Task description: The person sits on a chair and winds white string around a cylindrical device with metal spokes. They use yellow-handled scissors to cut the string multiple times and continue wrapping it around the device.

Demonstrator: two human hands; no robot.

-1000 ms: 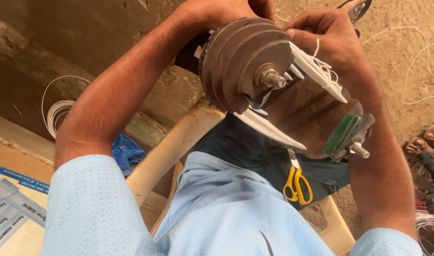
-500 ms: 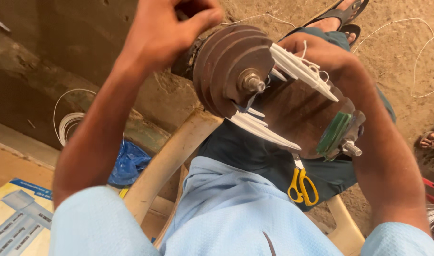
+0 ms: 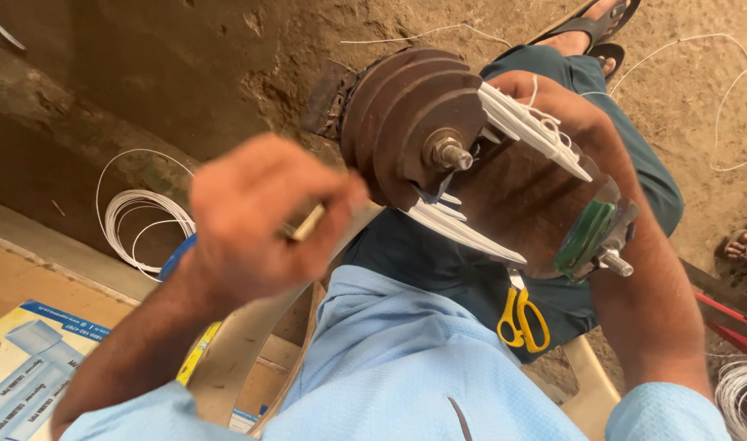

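Note:
My right hand (image 3: 553, 106) grips a brown motor rotor (image 3: 439, 131) with a stepped pulley, a steel shaft and white insulation strips (image 3: 529, 131) sticking out of its slots; a green end ring (image 3: 582, 237) sits at its near end. My left hand (image 3: 259, 220) is blurred, away from the rotor to the left, fingers closed on a small thin pale stick (image 3: 308, 222). Yellow-handled scissors (image 3: 522, 318) lie on my lap under the rotor.
A coil of white wire (image 3: 133, 212) lies on the dirt floor at left, another coil (image 3: 741, 392) at lower right. A printed cardboard box (image 3: 31, 367) is at lower left. A sandalled foot (image 3: 586, 33) shows at top, red-handled pliers (image 3: 729, 322) at right.
My left hand has come off the top of the pulley and swung down and left, holding a small stick. The rotor stays in my right hand.

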